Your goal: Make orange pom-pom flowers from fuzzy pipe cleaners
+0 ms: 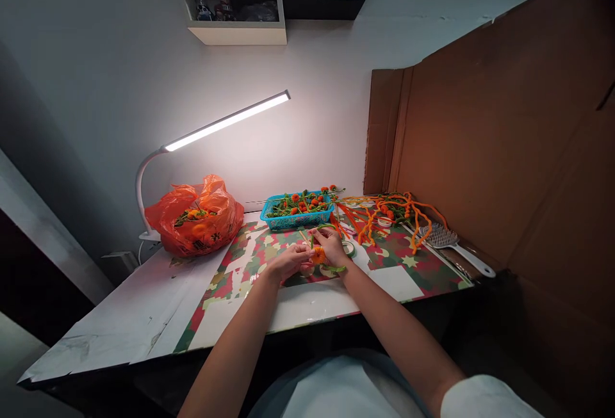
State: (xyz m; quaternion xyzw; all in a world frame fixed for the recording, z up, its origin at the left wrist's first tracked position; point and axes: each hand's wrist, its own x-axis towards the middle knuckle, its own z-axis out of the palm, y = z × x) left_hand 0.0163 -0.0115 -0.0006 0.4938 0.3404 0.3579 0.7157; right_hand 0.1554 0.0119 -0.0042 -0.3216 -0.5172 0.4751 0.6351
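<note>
An orange flower (318,255) with green leaves hangs between my two hands, low over the patterned sheet near the table's front. My left hand (292,260) has its fingers pinched at the flower's left side. Just above and to the right, my right hand (330,244) is closed on a green stem (314,232) that curves over its fingers. A roll of tape (348,249) lies beside my right wrist. Behind the hands stands a blue basket (298,219) of small orange flowers with green stems.
An orange plastic bag (202,239) sits at the left by the lit lamp (230,120). Orange fuzzy stems (368,229) spread at the back right, near a hairbrush (473,259). A cardboard sheet (485,149) walls the right side. Shelves (237,35) hang above.
</note>
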